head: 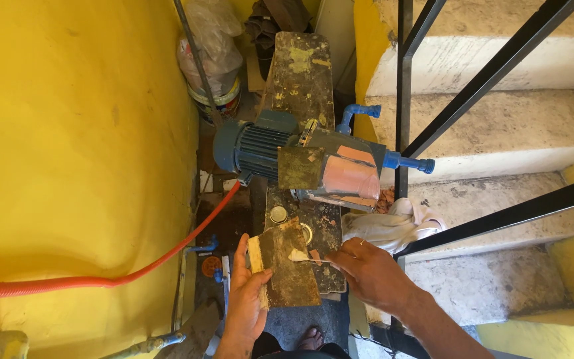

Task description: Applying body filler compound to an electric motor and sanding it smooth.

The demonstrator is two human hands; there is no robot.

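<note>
**Putty board in hand beside pump motor**

Left hand (pixel 246 299) grips a small rectangular board (pixel 287 266) by its left edge, fingers curled over the rim, holding it roughly level above the near end of a stained plank (pixel 300 73) that serves as the bench. The board's face is dark and smeared; a pale lump of putty-like paste (pixel 298 254) sits near its upper right corner, and a pale strip runs along its left edge.

Right hand (pixel 367 269) is closed in a pinch on a thin tool (pixel 319 260), seemingly a narrow blade, whose tip lies at the paste. The tool's exact kind cannot be told.

On the bench, just beyond the board, stands a blue electric motor pump (pixel 280 153) with blue pipe fittings (pixel 410 161) on its right side. Orange-pink patches cover part of its housing. A small round cap (pixel 278 214) lies on the bench between pump and board. A white cloth (pixel 393 226) rests at the bench's right edge, against the concrete steps (pixel 499 126). An orange hose (pixel 101 276) runs along the yellow wall (pixel 68 133) on the left.

Progress, as judged: paste is loaded on the board and being worked; some housing patches appear already coated, other surfaces remain bare.
</note>
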